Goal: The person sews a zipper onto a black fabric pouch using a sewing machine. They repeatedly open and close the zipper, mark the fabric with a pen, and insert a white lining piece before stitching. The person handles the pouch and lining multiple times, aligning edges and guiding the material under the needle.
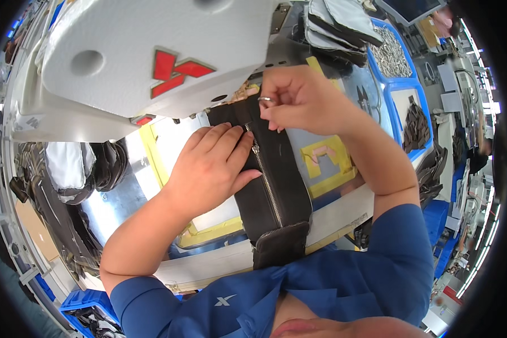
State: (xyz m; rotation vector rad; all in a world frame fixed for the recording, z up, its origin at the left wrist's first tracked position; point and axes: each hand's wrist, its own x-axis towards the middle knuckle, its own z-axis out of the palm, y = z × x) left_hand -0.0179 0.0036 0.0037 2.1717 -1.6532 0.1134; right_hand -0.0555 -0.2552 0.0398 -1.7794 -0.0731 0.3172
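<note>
A long black fabric piece (293,191) lies lengthwise through the middle of the frame, slightly slanted, its top at upper centre, its lower end bending into a rounded fold below centre; a silver metal zipper (269,188) runs down it, its slider (256,150) just above the frame's centre

Single head-worn fisheye view — from close above, downward onto the worktable (114,200).
</note>
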